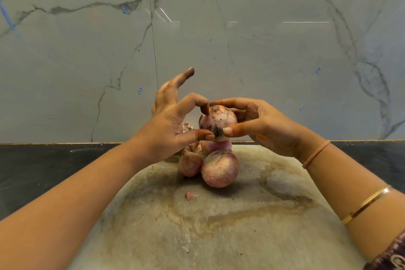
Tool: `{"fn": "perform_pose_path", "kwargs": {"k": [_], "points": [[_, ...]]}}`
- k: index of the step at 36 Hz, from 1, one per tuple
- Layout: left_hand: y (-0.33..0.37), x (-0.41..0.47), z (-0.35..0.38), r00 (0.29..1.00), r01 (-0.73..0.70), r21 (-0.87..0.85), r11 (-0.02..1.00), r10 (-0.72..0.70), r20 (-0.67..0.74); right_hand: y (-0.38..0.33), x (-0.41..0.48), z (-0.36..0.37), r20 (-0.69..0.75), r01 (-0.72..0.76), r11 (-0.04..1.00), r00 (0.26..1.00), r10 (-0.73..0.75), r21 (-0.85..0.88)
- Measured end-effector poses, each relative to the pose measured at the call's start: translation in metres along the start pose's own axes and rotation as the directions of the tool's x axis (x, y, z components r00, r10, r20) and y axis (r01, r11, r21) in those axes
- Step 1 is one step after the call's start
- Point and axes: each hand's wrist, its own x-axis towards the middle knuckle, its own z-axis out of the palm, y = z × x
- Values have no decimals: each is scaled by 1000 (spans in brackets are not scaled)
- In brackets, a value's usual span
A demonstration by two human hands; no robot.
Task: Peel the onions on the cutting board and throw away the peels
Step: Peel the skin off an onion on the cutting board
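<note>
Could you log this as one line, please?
peeling | right hand holds onion | left hand pinches it | other onions on cutting board

Light: soft, even, rather dim, with a grey cast; source not seen.
Glare: thin white streaks on the marble wall point(241, 39), above and to the right of the fingers point(232, 102).
Shadow: diffuse dark pool on the cutting board point(241, 226) below the fingers, round the resting onions point(220, 169).
Focus: fingers and held onion point(218, 121) fairly sharp; forearms point(65, 215) nearer than the fingers slightly soft.
Distortion: wide-angle stretch; forearms swell toward the lower corners; wall seam point(153, 50) above-left of the fingers leans.
</note>
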Motion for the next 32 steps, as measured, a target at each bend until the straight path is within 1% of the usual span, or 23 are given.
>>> {"fn": "perform_pose_path", "kwargs": {"k": [4, 7, 10, 14, 20, 25, 28, 30, 32], "points": [[-1, -1, 1, 1000, -4, 8, 1000, 4, 15, 0, 0, 0, 13, -5, 1000, 1000, 5, 3], [-1, 0, 2, 1000, -22, 22, 1000, 23, -16, 0, -1, -1, -8, 7, 999, 1000, -7, 34], [-1, 0, 1, 999, -17, 11, 1000, 18, -41, 1, -1, -1, -10, 1, 1000, 1000, 0, 28], [1, -1, 0, 1000, 13, 0, 1000, -13, -1, 2, 0, 0, -2, -5, 1000, 1000, 5, 8], [0, -1, 1, 1000, 13, 13, 1000, -13, 20, 3, 0, 0, -1, -8, 1000, 1000, 8, 5], [-2, 0, 2, 1000, 9, 40, 999, -8, -15, 2, 0, 1, -29, 5, 1000, 1000, -4, 16], [-3, 0, 0, 997, 62, 27, 998, -61, -46, 2, 0, 5, -63, 1, 996, 998, -7, -94], [-3, 0, -2, 992, 112, -16, 994, -112, -49, 3, 1, 8, -77, -2, 983, 997, -13, -184], [-2, -1, -3, 985, 160, -78, 984, -165, -54, 6, 2, 10, -87, 20, 950, 995, -49, -312]]}}
